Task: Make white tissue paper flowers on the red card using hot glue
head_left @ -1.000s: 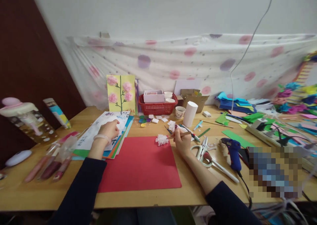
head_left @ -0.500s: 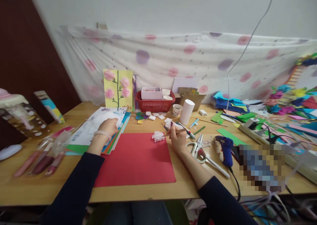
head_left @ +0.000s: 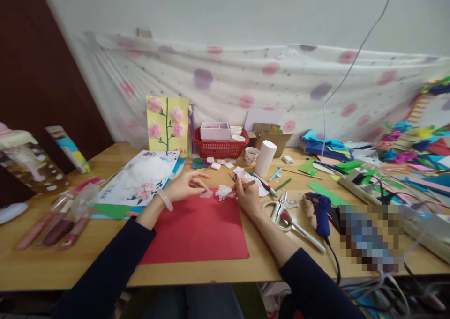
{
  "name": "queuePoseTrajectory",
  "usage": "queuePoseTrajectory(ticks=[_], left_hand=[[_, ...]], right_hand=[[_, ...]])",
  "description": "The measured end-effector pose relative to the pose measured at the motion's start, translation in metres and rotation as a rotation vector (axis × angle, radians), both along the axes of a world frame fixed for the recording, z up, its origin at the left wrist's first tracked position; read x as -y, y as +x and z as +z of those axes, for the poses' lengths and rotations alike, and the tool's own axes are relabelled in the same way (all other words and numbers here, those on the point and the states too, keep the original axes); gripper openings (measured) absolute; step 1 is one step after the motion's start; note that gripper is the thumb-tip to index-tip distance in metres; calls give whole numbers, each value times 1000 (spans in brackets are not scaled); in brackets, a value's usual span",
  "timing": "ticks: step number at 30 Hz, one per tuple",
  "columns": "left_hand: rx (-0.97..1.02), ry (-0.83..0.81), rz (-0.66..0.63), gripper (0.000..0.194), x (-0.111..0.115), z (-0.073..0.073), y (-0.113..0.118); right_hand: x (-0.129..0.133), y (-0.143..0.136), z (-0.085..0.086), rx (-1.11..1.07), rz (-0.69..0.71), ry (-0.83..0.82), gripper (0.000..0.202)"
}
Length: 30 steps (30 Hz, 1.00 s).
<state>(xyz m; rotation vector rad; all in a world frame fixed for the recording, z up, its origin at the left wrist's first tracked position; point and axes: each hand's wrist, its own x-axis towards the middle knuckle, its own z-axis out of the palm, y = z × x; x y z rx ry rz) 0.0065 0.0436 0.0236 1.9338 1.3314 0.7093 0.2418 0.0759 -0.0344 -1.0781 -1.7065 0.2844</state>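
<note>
Stick (head_left: pixel 250 184) held by right hand (head_left: pixel 248 198) slants, pointing leftward at white ruffle (head_left: pixel 222 192); left hand (head_left: pixel 183 185) pinches pale scrap (head_left: pixel 207 194).

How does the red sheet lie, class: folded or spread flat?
Spread flat: the red sheet lies smooth on the wooden table, with no crease showing.

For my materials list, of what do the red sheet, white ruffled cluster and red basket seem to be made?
Red sheet: probably matte card, flat and crisp-edged. White cluster: perhaps thin, matte tissue paper, softly crumpled. Red basket: likely smooth plastic, with regular openings.
</note>
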Motion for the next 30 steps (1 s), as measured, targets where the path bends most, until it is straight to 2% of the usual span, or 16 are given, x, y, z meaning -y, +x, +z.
queuePoseTrajectory(ticks=[2, 6, 9, 13, 19, 25, 28, 30], left_hand=[[121, -47, -126, 44, 5, -8, 25], [47, 64, -78, 42, 5, -26, 64], [22, 121, -24, 40, -3, -33, 77], [-9, 171, 62, 38, -12, -35, 75], [-31, 193, 102, 37, -17, -42, 72], [-47, 232, 97, 35, -19, -44, 72], [-83, 288, 106, 42, -16, -40, 64], [-118, 313, 111, 56, -13, -38, 55]], right_hand=[[0, 0, 1, -1, -23, 10, 59], [1, -1, 2, 2, -50, 21, 58], [1, 1, 2, -2, -75, 28, 58], [4, 5, 2, -62, -123, 51, 59], [8, 2, 3, 4, 9, 50, 57], [4, -1, 1, 67, 9, 49, 56], [3, -1, 1, 82, 17, 50, 57], [3, -2, 1, 91, 24, 54, 58]])
